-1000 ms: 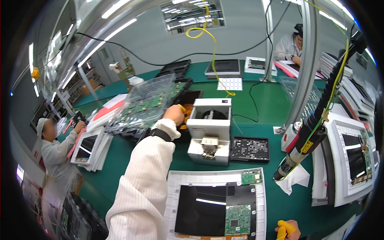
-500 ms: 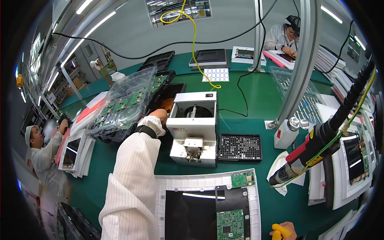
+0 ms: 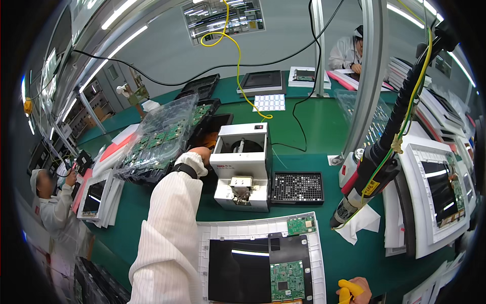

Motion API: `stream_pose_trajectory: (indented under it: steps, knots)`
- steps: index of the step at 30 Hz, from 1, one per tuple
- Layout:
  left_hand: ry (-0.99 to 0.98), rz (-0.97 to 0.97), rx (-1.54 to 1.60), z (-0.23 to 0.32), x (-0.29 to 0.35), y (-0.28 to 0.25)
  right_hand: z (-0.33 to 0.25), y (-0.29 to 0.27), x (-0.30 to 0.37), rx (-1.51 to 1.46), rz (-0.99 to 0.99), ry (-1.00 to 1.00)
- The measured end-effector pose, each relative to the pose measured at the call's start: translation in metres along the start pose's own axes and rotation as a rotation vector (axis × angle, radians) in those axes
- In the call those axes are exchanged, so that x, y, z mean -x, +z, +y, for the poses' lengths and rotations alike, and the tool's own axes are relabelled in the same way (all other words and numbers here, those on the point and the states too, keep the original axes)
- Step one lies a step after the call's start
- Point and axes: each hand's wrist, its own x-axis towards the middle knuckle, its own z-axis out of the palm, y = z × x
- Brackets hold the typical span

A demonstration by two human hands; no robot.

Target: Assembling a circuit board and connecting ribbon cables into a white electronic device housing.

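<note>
My left hand [image 3: 201, 153] reaches past the left side of a white screw feeder [image 3: 242, 175], over a dark tray [image 3: 220, 124] with something orange inside. Its fingers are hidden behind the machine. At the lower right, my right hand [image 3: 360, 289] rests low beside a white-framed display panel [image 3: 315, 253]. Yellow covers sit on its curled fingers; whatever they may hold does not show. The panel lies open-backed before me, with a green circuit board [image 3: 287, 280] on its lower right and a smaller board [image 3: 301, 225] at its top right corner.
A black-and-red electric screwdriver [image 3: 367, 185] hangs at the right. A black screw tray [image 3: 297, 187] adjoins the feeder. Clear trays of circuit boards [image 3: 157, 136] stand at left. Stacked panels [image 3: 435, 187] flank the right. Two co-workers sit or stand farther off.
The whole view has shifted slightly. The hanging screwdriver appears farther left and more upright. My left hand stays behind the feeder, and my right hand remains low by the panel.
</note>
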Motion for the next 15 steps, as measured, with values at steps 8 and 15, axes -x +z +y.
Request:
stream_pose_trajectory:
  steps: [8, 15]
  knots:
    - [-0.074, 0.246, -0.081, 0.062, 0.014, -0.024, 0.002, -0.002, 0.002, 0.030, 0.019, -0.010]
    - [-0.113, 0.901, 0.049, 0.091, 0.074, -0.067, 0.003, -0.003, 0.003, 0.006, 0.013, -0.038]
